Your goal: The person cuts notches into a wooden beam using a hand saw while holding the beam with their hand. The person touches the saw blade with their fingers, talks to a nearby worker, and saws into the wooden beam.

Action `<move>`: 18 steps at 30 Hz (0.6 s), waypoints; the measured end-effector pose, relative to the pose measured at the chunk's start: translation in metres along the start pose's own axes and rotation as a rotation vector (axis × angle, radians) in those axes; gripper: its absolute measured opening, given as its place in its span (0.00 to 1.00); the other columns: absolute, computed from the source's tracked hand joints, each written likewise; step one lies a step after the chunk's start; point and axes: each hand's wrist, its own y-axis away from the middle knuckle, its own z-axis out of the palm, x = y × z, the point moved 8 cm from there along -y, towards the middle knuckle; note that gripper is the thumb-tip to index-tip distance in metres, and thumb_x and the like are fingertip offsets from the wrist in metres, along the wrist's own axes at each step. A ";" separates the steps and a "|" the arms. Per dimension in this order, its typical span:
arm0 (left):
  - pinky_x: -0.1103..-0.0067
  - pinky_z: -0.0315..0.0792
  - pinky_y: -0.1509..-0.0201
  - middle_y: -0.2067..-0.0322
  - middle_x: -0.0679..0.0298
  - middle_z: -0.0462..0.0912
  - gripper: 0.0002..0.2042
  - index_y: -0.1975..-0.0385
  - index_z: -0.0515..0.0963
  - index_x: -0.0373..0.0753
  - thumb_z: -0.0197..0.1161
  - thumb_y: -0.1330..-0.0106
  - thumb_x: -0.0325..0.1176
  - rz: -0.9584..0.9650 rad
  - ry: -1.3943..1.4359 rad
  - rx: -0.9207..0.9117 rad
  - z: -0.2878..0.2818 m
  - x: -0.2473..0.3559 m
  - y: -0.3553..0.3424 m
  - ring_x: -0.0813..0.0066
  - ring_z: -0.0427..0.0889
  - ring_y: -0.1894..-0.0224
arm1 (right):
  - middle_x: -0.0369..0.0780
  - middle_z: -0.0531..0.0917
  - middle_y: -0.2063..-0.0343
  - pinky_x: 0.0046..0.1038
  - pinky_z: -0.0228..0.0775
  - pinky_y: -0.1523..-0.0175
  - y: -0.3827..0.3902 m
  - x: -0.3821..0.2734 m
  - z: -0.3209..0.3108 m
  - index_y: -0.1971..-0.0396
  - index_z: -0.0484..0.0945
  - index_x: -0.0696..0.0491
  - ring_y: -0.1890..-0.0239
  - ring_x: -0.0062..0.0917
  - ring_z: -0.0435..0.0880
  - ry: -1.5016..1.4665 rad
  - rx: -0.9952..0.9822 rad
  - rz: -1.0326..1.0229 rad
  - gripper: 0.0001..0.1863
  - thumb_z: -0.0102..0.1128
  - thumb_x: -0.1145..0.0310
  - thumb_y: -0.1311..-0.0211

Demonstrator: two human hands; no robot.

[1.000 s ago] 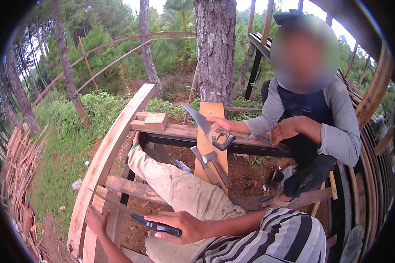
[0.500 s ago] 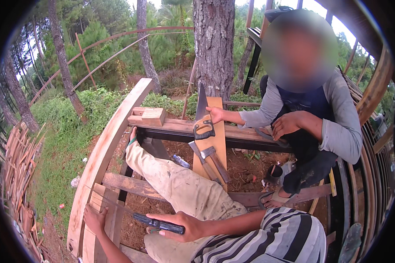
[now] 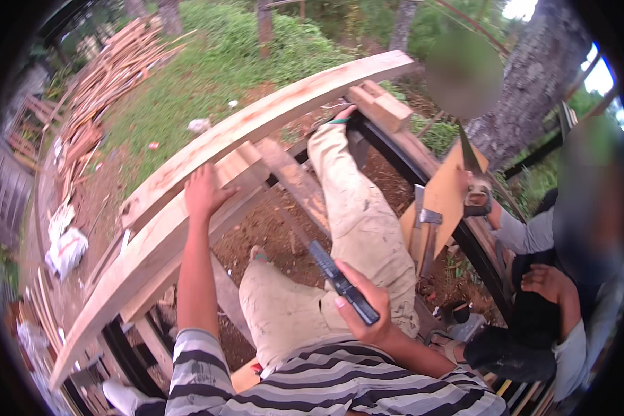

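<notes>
In my right hand (image 3: pixel 367 301) is a black-handled saw (image 3: pixel 344 283), its thin blade seen nearly edge-on and pointing toward the timber at upper left. My fingers are wrapped round the handle. My left hand (image 3: pixel 204 193) lies flat with fingers spread on a pale wooden block (image 3: pixel 232 168), beside a long curved beam (image 3: pixel 277 100). Whether the blade tip touches wood is hard to make out. My outstretched leg, in stained beige trousers (image 3: pixel 364 215), lies across the frame, its foot against the far timber.
At right a crouching co-worker holds a wooden-handled handsaw (image 3: pixel 477 197). Two axe-like tools, one a hatchet (image 3: pixel 430 218), lie on a tan board (image 3: pixel 444 187). A notched wood block (image 3: pixel 385 107) sits on the far rail. Scrap timber (image 3: pixel 93 118) is piled at far left.
My view has swung left and down. My left hand has shifted from the block's side to lying flat on top. The saw has drawn back from the wood, still in my right hand.
</notes>
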 end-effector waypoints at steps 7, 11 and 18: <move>0.57 0.70 0.24 0.34 0.52 0.83 0.52 0.31 0.74 0.38 0.83 0.49 0.68 -0.075 -0.025 -0.072 0.015 -0.052 0.032 0.52 0.78 0.28 | 0.39 0.87 0.62 0.21 0.73 0.61 -0.050 0.039 0.076 0.24 0.72 0.67 0.69 0.14 0.77 -0.197 -0.134 0.162 0.32 0.64 0.76 0.27; 0.58 0.71 0.25 0.35 0.53 0.83 0.51 0.32 0.75 0.39 0.82 0.49 0.69 -0.097 -0.039 -0.076 0.025 -0.062 0.041 0.53 0.79 0.29 | 0.41 0.87 0.62 0.22 0.75 0.60 0.007 -0.001 0.031 0.25 0.73 0.68 0.69 0.16 0.78 0.162 -0.175 -0.072 0.32 0.65 0.75 0.28; 0.60 0.72 0.28 0.39 0.56 0.85 0.49 0.33 0.76 0.41 0.82 0.49 0.70 -0.120 -0.066 -0.095 0.017 -0.058 0.042 0.55 0.81 0.32 | 0.50 0.90 0.50 0.27 0.80 0.46 -0.067 0.059 0.088 0.27 0.76 0.68 0.56 0.23 0.88 -0.048 -0.177 0.108 0.30 0.64 0.73 0.27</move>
